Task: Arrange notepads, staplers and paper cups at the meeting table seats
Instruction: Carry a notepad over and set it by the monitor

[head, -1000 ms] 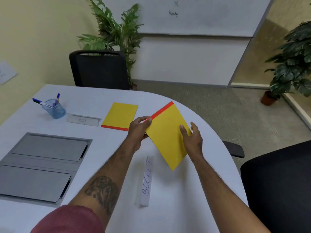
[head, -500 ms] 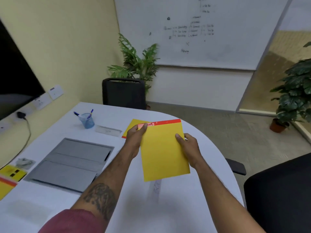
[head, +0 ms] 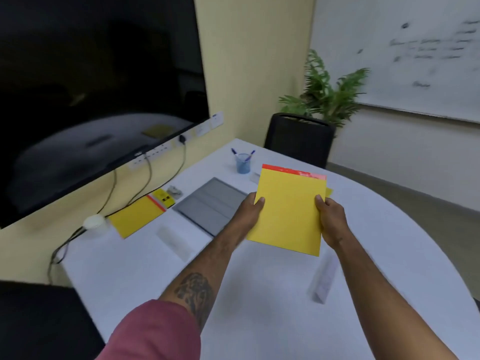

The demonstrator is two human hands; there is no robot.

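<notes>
Screen: large dark screen [head: 98, 81] on the far left wall, cables hanging below it to the desk [head: 145, 268].
Paper cup: white paper cup [head: 94, 224] at the desk's left edge, beside the cables.
Placed notepad: yellow notepad with a red strip [head: 137, 216] flat on the desk just right of the cup; a small yellow item, probably a stapler [head: 163, 198], touches its far corner.
Centre: grey panel [head: 210, 206] set into the desk; blue pen holder [head: 243, 163] beyond it.
Left hand: left hand [head: 249, 211] grips the left edge of the held notepad [head: 288, 211], thumb on top.
Held notepad: lifted above the desk, red strip on its far side, tilted slightly.
Right hand: right hand [head: 330, 219] clamps the right edge, thumb on top.
Name card: blurred white name card [head: 323, 279] stands near right, below the pad.
Risk: the view is motion-blurred, so the pad may land askew or clip the name card and topple it.
</notes>
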